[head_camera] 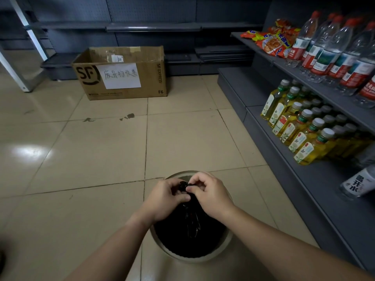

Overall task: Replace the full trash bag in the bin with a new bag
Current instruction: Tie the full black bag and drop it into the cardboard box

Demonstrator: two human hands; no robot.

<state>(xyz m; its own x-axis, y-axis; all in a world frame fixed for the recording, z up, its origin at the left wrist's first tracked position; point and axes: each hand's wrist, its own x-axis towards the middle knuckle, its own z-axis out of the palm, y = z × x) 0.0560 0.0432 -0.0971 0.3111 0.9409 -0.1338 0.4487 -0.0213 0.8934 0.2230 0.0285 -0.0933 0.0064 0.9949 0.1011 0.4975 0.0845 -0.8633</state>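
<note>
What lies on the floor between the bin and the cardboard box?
In the head view, only bare tiled floor lies between the bin and the cardboard box, apart from a few dark scuff marks nearer the box.

The bin [228,243] stands on the floor [91,159], with the trash bag [188,236] in it. Beyond the bin, to its left, sits a cardboard box [125,78]. To the bin's right runs a shelf unit [324,179] (2 tiers of bottles [304,134]).
</note>
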